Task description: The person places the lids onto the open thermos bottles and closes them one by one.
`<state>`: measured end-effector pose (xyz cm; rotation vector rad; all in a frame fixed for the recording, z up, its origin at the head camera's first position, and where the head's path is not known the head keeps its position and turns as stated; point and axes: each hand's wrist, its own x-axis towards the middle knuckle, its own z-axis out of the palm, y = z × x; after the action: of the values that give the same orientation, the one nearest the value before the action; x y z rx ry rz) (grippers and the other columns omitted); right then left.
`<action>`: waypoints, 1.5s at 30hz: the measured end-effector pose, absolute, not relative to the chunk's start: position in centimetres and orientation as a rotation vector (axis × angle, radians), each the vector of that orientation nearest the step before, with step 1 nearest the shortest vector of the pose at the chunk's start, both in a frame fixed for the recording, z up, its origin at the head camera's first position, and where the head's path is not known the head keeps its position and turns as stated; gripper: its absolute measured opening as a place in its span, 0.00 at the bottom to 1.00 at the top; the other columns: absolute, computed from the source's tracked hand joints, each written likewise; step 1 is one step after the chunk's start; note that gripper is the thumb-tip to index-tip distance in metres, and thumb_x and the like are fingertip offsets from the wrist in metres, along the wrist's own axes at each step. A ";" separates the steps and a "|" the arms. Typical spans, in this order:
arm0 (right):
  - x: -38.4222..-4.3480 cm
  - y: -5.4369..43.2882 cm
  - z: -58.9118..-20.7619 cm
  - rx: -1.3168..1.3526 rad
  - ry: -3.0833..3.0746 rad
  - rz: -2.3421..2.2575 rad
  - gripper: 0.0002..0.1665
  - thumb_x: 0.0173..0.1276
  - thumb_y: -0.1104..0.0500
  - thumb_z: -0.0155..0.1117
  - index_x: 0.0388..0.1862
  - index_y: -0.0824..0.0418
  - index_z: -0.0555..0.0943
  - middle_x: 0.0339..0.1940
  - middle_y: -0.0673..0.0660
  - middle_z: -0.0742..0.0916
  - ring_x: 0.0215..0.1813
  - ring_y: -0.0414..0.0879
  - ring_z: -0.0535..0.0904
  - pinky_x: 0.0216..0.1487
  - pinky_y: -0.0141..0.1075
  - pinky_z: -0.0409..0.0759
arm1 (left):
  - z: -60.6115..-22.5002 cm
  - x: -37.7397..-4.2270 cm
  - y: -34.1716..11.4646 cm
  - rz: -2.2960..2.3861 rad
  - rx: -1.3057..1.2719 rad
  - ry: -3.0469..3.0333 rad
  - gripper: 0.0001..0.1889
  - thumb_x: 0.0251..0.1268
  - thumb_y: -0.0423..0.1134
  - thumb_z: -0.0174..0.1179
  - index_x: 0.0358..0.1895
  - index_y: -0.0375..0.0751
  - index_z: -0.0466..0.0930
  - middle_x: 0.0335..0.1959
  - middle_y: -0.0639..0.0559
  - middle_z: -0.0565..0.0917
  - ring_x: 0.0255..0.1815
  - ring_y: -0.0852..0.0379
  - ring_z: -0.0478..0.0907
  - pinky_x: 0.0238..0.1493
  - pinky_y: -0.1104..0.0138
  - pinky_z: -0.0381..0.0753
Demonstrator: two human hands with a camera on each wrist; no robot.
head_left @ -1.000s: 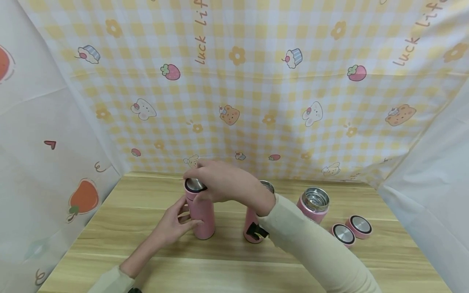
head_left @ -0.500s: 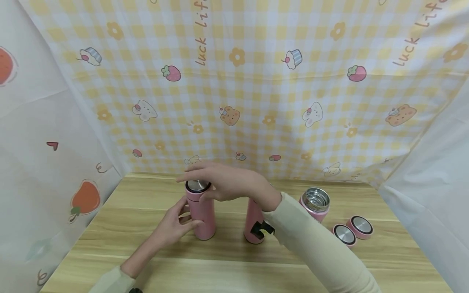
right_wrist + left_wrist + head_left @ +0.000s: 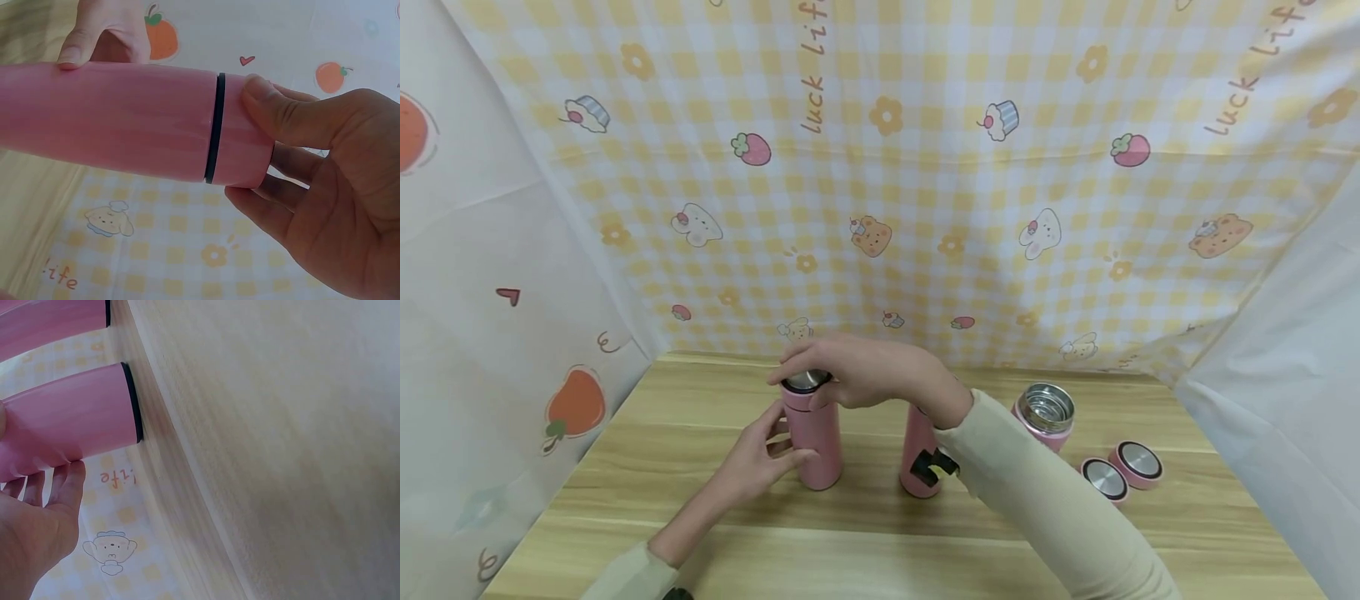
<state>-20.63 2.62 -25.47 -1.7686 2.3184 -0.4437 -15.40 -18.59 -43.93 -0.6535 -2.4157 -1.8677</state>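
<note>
A pink thermos bottle (image 3: 820, 446) stands upright on the wooden table, left of centre. Around the lower half of its body my left hand (image 3: 756, 462) curls, thumb at the front; in the right wrist view that thumb (image 3: 72, 56) presses the pink wall. My right hand (image 3: 872, 371) reaches across from above and grips the lid (image 3: 245, 140), thumb on one side and fingers on the other. The lid has a steel top with a black ring. A dark band (image 3: 215, 128) shows between lid and body.
A second pink bottle (image 3: 920, 458) stands behind my right wrist, its top hidden. Farther right is an uncapped bottle (image 3: 1045, 412) with a steel mouth. Two loose lids (image 3: 1105, 479) lie beside it on the table (image 3: 850, 558). A checked cloth (image 3: 880, 183) hangs behind.
My right fingers loosened and spread over the lid, then closed round it again at a turned angle. The right wrist shifted slightly right. My left hand and the bottle stayed in place.
</note>
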 end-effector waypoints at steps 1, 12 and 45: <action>-20.6 2.6 -25.5 -1.774 2.317 -0.448 0.29 0.71 0.70 0.66 0.70 0.60 0.77 0.67 0.55 0.78 0.64 0.42 0.72 0.60 0.27 0.71 | -43.9 -15.4 -18.6 -1.869 -0.655 -2.414 0.36 0.64 0.32 0.71 0.72 0.43 0.64 0.64 0.37 0.74 0.61 0.38 0.76 0.57 0.60 0.81; -20.1 2.1 -25.6 -1.759 2.424 -0.424 0.26 0.71 0.67 0.67 0.67 0.60 0.80 0.61 0.56 0.81 0.56 0.43 0.76 0.52 0.25 0.74 | -43.8 -15.3 -18.5 -1.891 -0.613 -2.430 0.38 0.63 0.32 0.71 0.74 0.43 0.62 0.65 0.38 0.72 0.63 0.38 0.75 0.59 0.61 0.80; -19.2 2.2 -25.1 -1.676 2.563 -0.244 0.31 0.69 0.56 0.73 0.70 0.55 0.77 0.61 0.53 0.80 0.60 0.43 0.74 0.55 0.26 0.73 | -43.7 -15.3 -18.5 -1.882 -0.615 -2.421 0.35 0.62 0.31 0.72 0.70 0.40 0.66 0.64 0.38 0.73 0.62 0.38 0.75 0.58 0.61 0.80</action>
<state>-19.23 2.22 -25.09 -1.6760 2.5627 -0.2438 -15.25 -18.45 -43.70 -0.6150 -2.4214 -1.8818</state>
